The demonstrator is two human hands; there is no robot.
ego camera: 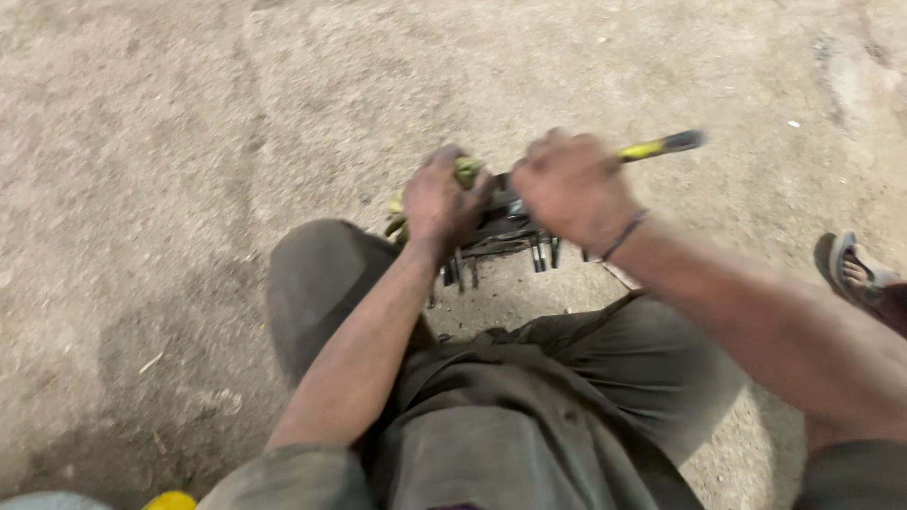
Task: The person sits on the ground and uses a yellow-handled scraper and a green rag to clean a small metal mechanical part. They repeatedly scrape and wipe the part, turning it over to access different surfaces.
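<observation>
Left hand [442, 200]: clenched over a yellow-green rag [465, 173], pressing it onto a dark metal part [505, 231] with prongs, set on the ground before the knees. Right hand [572, 184]: gripping a yellow-and-black-handled tool [661, 145], its working end hidden, probably engaged on the part. Step in hand: working the part while steadying it; continuing calls for firm bracing. Surround: dusty concrete floor [189, 142]; sandalled foot [855, 269] at right.
</observation>
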